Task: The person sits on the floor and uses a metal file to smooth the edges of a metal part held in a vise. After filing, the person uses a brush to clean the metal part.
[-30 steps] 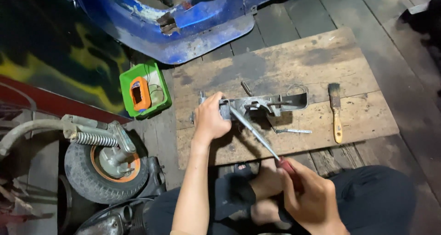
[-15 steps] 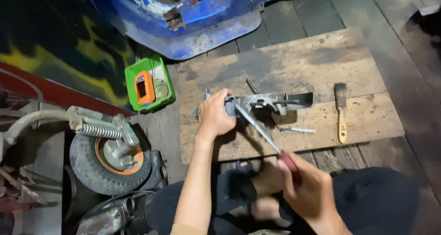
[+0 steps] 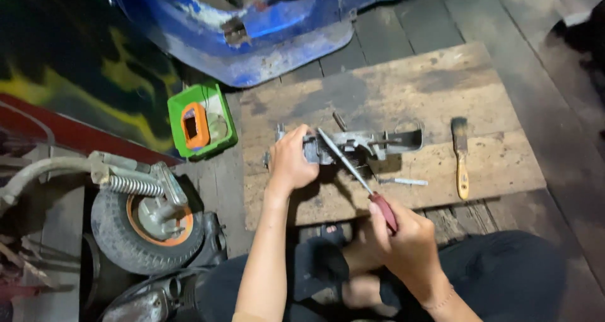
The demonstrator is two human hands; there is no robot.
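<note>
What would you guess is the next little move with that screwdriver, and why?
Probably turning the screwdriver: its tip already rests on the grey metal part, the left hand pins that part to the wooden board, and the right hand holds the red handle.

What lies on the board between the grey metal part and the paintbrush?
In the head view, only bare wood of the board separates the metal part from the paintbrush; a small bolt lies slightly lower.
</note>
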